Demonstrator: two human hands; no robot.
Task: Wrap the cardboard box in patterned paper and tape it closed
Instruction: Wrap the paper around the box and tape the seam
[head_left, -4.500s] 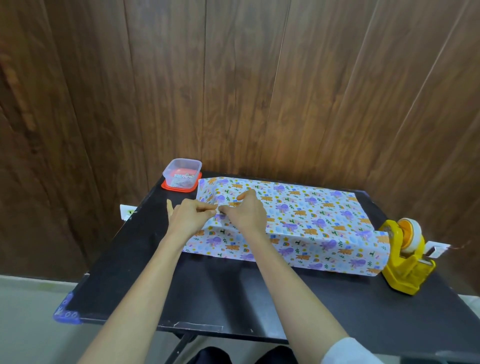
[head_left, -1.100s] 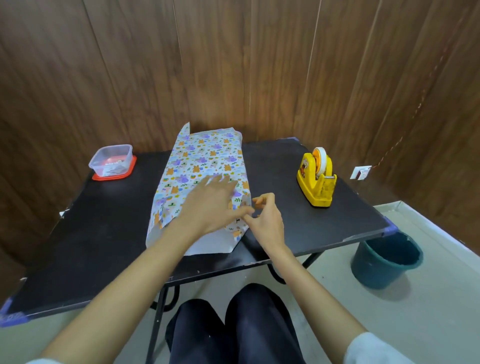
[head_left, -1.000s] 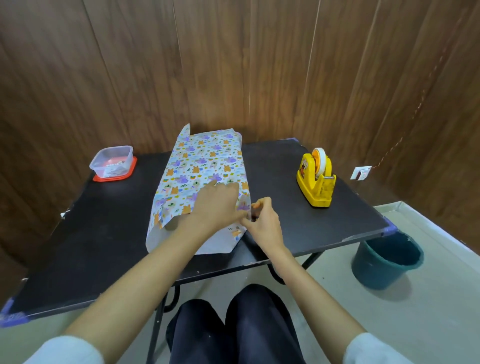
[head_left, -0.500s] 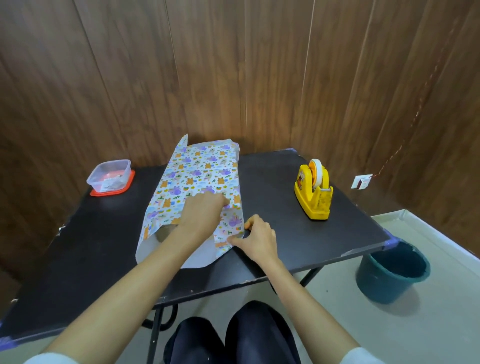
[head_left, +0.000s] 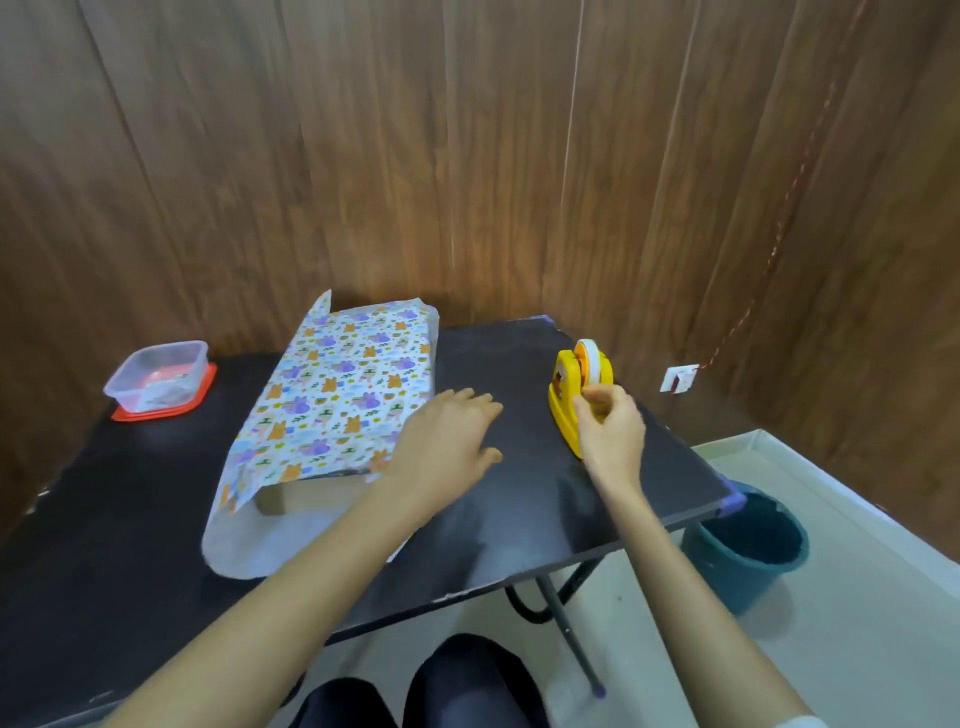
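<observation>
Right hand (head_left: 610, 426) moved to dispenser (head_left: 569, 410); box (head_left: 332, 400) apparently lies lengthwise toward wall.

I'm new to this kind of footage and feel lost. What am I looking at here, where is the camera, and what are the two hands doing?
There is no machine here: a person works with bare hands, and one wide-angle camera worn on the head looks forward and down, so the arms enter from the bottom. On the black table lies a cardboard box partly covered in patterned paper, its near end not yet closed. The left hand rests open at the paper's right edge, holding it down. The right hand is at the yellow tape dispenser, fingers pinched near the tape roll; whether it grips tape is too small to tell. A lidded plastic container sits far left, and a bucket stands on the floor.
</observation>
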